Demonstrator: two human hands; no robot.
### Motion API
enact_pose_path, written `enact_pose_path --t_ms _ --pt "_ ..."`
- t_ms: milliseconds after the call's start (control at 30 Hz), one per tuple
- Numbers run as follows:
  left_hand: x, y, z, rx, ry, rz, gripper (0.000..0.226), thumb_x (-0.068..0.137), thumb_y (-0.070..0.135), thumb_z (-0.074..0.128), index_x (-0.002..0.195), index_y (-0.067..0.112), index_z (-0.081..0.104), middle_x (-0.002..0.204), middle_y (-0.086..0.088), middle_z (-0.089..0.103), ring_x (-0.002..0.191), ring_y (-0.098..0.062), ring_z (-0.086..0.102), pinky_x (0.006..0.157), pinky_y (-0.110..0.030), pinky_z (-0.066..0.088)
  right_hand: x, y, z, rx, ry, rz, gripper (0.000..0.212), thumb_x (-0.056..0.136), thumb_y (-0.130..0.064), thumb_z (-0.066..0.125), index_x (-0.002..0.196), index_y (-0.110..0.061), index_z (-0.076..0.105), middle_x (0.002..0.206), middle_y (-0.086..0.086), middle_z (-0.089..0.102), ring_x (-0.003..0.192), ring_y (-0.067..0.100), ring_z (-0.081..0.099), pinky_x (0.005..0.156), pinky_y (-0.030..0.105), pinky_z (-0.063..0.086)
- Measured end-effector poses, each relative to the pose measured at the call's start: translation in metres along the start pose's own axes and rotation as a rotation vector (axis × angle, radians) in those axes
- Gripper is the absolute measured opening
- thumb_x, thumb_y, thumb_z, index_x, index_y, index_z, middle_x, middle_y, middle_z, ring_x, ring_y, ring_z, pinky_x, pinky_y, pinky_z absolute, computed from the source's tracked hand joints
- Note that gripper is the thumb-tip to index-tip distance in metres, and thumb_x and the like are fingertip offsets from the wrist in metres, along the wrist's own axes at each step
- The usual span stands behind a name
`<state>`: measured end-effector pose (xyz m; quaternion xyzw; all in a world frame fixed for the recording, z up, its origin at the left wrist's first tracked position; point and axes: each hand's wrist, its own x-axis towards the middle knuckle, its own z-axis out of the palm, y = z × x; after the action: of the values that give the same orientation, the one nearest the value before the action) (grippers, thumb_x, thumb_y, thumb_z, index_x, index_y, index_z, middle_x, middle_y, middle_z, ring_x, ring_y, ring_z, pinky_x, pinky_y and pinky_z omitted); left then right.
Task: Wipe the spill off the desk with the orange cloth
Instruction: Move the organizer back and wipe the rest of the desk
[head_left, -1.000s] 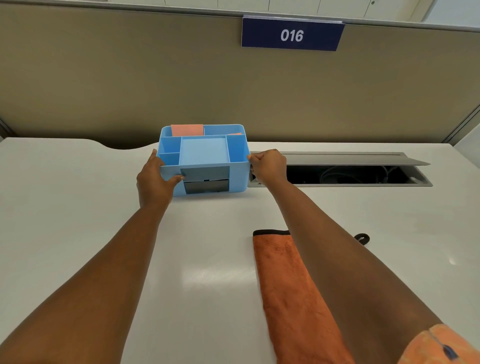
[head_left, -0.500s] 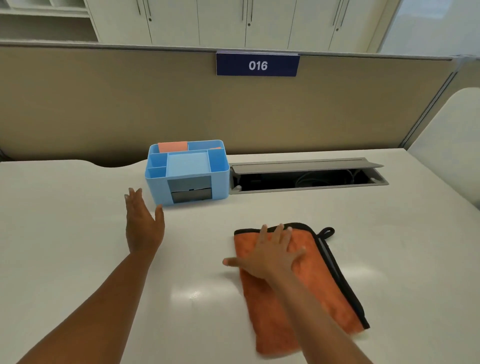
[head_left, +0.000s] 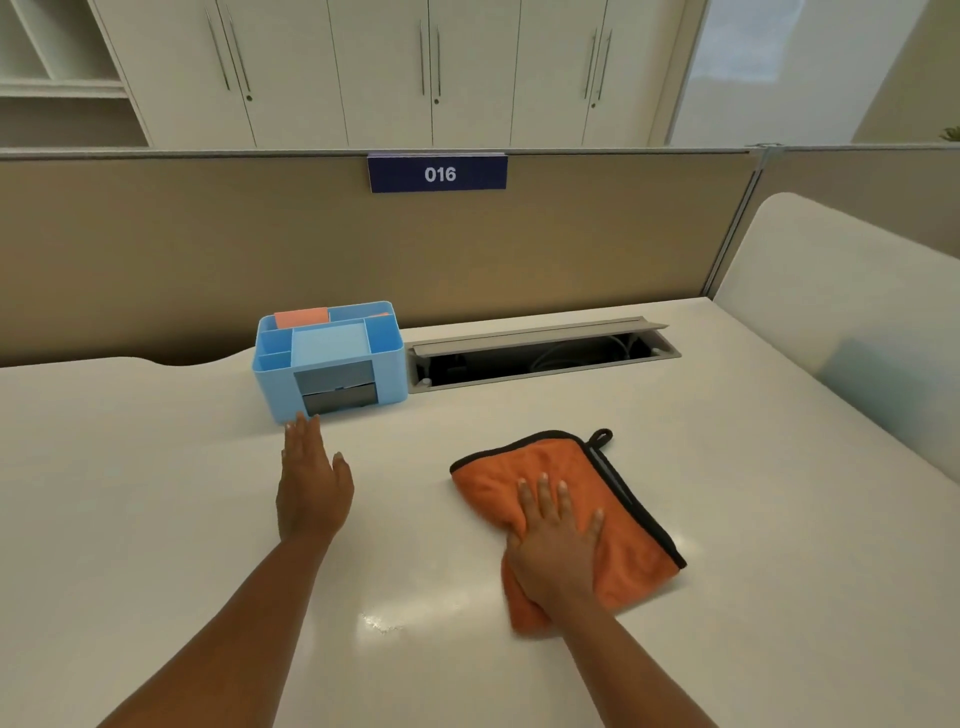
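An orange cloth (head_left: 613, 499) with black trim and a small loop lies on the white desk (head_left: 156, 493), right of centre. My right hand (head_left: 558, 540) presses flat on the cloth's near left part, fingers spread, bunching the fabric under the palm. My left hand (head_left: 311, 483) hovers or rests flat on the bare desk, fingers together, holding nothing. A small wet glint, the spill (head_left: 382, 623), shows on the desk between my forearms, left of the cloth's near corner.
A blue desk organizer (head_left: 332, 358) stands just beyond my left fingertips. To its right a cable tray (head_left: 540, 353) lies open in the desk. A beige partition with a "016" sign (head_left: 439, 174) backs the desk. A white side panel (head_left: 841, 322) bounds the right.
Both hands left the organizer. My right hand came down on the cloth and dragged it, turning and bunching it. My left hand settled near the organizer. The view tilted up.
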<state>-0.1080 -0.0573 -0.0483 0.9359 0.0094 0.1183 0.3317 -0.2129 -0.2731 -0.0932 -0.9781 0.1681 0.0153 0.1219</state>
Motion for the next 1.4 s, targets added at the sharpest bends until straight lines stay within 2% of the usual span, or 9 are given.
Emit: enact_pose_path --t_ms 133,167,233,400,567,767,1033,1167,1400 --pt "-0.01 0.001 -0.001 0.005 -0.036 -0.009 0.055 0.094 0.014 0.04 0.142 0.007 0.016 0.155 -0.014 0.015 0.143 -0.029 0.014 0.114 -0.045 0.022 0.005 0.018 -0.023 0.355 0.115 0.064 0.044 0.099 -0.028 0.029 0.14 -0.015 0.037 0.134 0.01 0.055 0.129 0.026 0.045 0.113 0.047 0.028" --pt "-0.013 0.002 0.0 0.007 -0.054 -0.014 0.055 0.094 0.014 0.039 0.142 0.007 0.016 0.155 -0.015 0.015 0.143 -0.03 0.015 0.114 -0.045 0.022 0.003 0.021 -0.035 0.588 0.14 0.103 0.04 0.099 -0.029 0.032 0.132 -0.014 0.048 0.107 0.006 0.067 0.107 0.027 0.06 0.099 0.038 0.045" --pt "-0.016 0.006 0.003 0.007 -0.084 -0.02 0.054 0.094 0.015 0.038 0.143 0.007 0.016 0.155 -0.015 0.015 0.143 -0.031 0.015 0.115 -0.045 0.021 0.004 0.026 -0.059 0.954 0.166 0.214 0.034 0.099 -0.03 0.035 0.118 -0.014 0.057 0.081 -0.008 0.061 0.085 0.02 0.062 0.074 0.022 0.048" --pt "-0.023 0.031 0.021 -0.012 -0.153 0.029 0.053 0.095 0.015 0.036 0.143 0.006 0.016 0.155 -0.015 0.014 0.144 -0.03 0.012 0.116 -0.045 0.015 0.013 0.058 -0.114 1.334 -0.013 0.493 0.027 0.097 -0.038 0.035 0.101 -0.016 0.051 0.077 -0.001 0.058 0.07 0.016 0.055 0.056 0.026 0.043" --pt "-0.029 0.064 0.046 -0.051 -0.26 0.104 0.049 0.095 0.014 0.035 0.141 0.005 0.021 0.154 -0.014 0.018 0.144 -0.027 0.014 0.118 -0.042 0.014 0.021 0.104 -0.155 1.554 0.034 0.469 0.033 0.095 -0.037 0.045 0.112 -0.01 0.053 0.103 0.014 0.058 0.08 0.028 0.058 0.081 0.043 0.048" --pt "-0.031 0.104 0.085 -0.008 -0.418 0.172 0.046 0.097 0.018 0.034 0.14 0.007 0.026 0.154 -0.012 0.02 0.143 -0.025 0.016 0.116 -0.039 0.016 0.036 0.16 -0.189 1.654 0.072 0.415 0.026 0.094 -0.035 0.05 0.1 -0.011 0.056 0.095 0.012 0.061 0.086 0.031 0.059 0.082 0.045 0.048" --pt "-0.027 0.16 0.142 -0.049 -0.598 0.283 0.046 0.096 0.02 0.036 0.14 0.008 0.027 0.153 -0.011 0.022 0.142 -0.023 0.021 0.116 -0.035 0.017 0.07 0.222 -0.218 1.737 0.135 0.419 0.04 0.098 -0.027 0.041 0.131 -0.006 0.046 0.098 0.013 0.061 0.077 0.026 0.056 0.065 0.037 0.049" --pt "-0.022 0.181 0.173 0.111 -0.629 0.387 0.049 0.098 0.025 0.027 0.143 0.011 0.013 0.157 -0.007 0.007 0.145 -0.02 0.003 0.118 -0.036 0.005 0.091 0.245 -0.226 1.704 0.159 0.449 0.043 0.098 -0.029 0.04 0.134 -0.005 0.043 0.131 0.022 0.05 0.076 0.027 0.056 0.062 0.038 0.048" --pt "-0.003 0.201 0.214 0.299 -0.544 0.435 0.056 0.098 0.033 0.02 0.143 0.007 -0.001 0.157 -0.01 -0.007 0.145 -0.023 -0.007 0.118 -0.037 -0.003 0.143 0.285 -0.246 1.517 0.365 0.573 0.047 0.095 -0.034 0.045 0.13 -0.003 0.048 0.123 0.014 0.057 0.103 0.033 0.055 0.086 0.045 0.045"
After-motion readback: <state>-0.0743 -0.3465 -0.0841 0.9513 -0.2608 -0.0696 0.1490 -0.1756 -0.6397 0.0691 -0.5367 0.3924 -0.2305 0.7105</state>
